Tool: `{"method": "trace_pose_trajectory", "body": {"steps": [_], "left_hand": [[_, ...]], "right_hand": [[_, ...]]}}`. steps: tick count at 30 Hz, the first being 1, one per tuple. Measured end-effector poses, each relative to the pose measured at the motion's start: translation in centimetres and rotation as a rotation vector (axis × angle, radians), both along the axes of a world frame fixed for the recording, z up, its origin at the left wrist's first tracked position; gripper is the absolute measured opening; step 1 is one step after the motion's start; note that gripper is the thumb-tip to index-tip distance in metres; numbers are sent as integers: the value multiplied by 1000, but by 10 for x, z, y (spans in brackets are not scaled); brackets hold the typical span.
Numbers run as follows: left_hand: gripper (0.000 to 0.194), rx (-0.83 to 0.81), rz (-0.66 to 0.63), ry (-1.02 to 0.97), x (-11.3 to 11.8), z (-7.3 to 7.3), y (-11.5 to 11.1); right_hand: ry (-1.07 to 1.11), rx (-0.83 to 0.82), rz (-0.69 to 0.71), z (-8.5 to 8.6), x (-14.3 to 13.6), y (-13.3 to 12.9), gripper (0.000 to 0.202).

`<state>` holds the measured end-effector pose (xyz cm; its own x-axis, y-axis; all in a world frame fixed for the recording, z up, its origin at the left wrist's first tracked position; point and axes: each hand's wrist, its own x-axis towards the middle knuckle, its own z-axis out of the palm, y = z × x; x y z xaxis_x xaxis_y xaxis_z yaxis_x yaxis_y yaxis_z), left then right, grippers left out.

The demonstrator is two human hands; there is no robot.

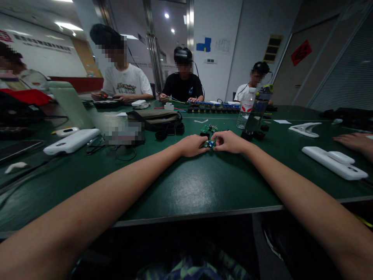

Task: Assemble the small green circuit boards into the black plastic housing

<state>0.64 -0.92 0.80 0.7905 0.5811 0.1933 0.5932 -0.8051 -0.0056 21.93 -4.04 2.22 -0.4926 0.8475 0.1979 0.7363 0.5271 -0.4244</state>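
Observation:
Both my arms reach forward over the green table (186,190). A small green circuit board (209,144) with blue and pale parts lies between my hands. My left hand (192,145) grips its left side with thumb and fingers. From the right, my right hand (229,142) is closed in a pinch at the board's right edge. Just behind my fingers lies a pile of green circuit boards (210,128). A black block-like part (204,135) sits right by my left fingertips, partly hidden.
A clear water bottle (246,109) and a dark bottle (258,111) stand right of my hands. White power banks (335,162) (72,141) lie at both sides. A dark pouch (155,118) and black parts (169,130) are at left. Several people sit around the table.

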Motion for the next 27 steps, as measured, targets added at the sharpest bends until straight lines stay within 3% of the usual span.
{"method": "trace_pose_trajectory", "body": {"steps": [27], "left_hand": [[28,-3,14,20,0,1,-1]], "right_hand": [[-7,23,5,-1,1,1,28]]}}
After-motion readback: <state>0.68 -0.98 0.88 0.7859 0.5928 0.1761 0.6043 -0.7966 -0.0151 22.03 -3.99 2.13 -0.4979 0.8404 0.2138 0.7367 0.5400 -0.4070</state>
